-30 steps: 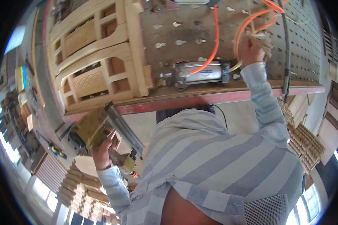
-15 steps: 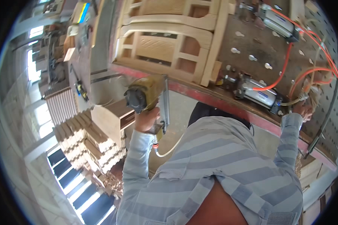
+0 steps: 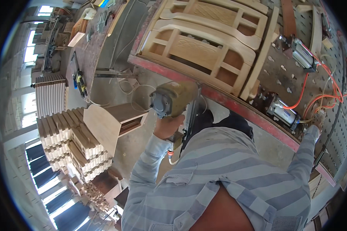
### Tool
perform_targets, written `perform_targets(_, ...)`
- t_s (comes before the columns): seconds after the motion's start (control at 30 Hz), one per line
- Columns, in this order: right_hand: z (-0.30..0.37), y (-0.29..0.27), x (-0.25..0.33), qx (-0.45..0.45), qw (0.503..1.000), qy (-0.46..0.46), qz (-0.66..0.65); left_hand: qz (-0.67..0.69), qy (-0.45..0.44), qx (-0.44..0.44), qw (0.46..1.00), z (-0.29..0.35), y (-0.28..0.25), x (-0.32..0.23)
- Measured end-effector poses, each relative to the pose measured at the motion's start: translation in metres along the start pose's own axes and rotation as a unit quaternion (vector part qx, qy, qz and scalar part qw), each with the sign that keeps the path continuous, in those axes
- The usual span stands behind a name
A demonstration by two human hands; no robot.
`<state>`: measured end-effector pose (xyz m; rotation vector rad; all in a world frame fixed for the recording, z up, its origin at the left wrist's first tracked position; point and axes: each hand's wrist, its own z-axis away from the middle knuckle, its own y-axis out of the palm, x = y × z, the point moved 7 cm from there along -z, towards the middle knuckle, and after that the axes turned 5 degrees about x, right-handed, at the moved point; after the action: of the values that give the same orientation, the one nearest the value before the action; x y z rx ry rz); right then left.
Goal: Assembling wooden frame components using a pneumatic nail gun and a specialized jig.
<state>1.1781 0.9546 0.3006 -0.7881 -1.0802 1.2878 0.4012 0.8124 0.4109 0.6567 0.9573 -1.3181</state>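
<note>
My left hand [image 3: 169, 126] is wrapped round the handle of a nail gun [image 3: 175, 99] with a dull yellow body and a dark round cap. An air hose [image 3: 173, 161] runs from its lower end. The gun hangs off the near edge of the red-edged worktable [image 3: 235, 102], left of my body. At the table's right side my right hand [image 3: 317, 122] is closed beside a bundle of orange and pale hoses [image 3: 323, 106]; what its fingers grip is hidden. On the table lies a pale wooden frame panel [image 3: 198, 52] with carved insets.
Air cylinders [image 3: 283, 111] [image 3: 302, 56] are fixed to the perforated tabletop beside a wooden bar [image 3: 260, 57]. To the left stand stacked wooden pieces [image 3: 77, 144] and a wooden cabinet [image 3: 119, 119]. A side bench [image 3: 85, 65] holds a yellow-black tool [image 3: 80, 82].
The whole view has turned, so the table and panel sit farther right. My left hand, still holding the nail gun, appears farther right and slightly lower. My right hand stays by the hoses.
</note>
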Motion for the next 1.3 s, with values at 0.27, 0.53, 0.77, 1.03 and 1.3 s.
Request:
perform_targets(0.27,0.237,0.040,0.045,-0.023,0.947,-0.321,-0.022,-0.129,0.150,-0.032,0.980,-0.024,-0.112,-0.007)
perform_targets(0.53,0.471,0.148,0.095,0.033,0.666,-0.725,-0.171,-0.101,-0.057,0.031,0.993,-0.104,-0.196,-0.057)
perform_targets(0.77,0.669,0.275,0.121,0.470,0.629,-0.613,-0.087,-0.090,-0.089,0.152,0.980,-0.197,-0.170,-0.135)
perform_targets(1.03,0.711,0.310,0.121,0.510,0.582,-0.625,-0.105,-0.155,-0.205,0.182,0.949,-0.241,-0.149,-0.143)
perform_targets(1.3,0.718,0.323,0.124,0.534,0.586,-0.599,-0.114,-0.295,-0.205,0.166,0.918,-0.241,-0.157,-0.145)
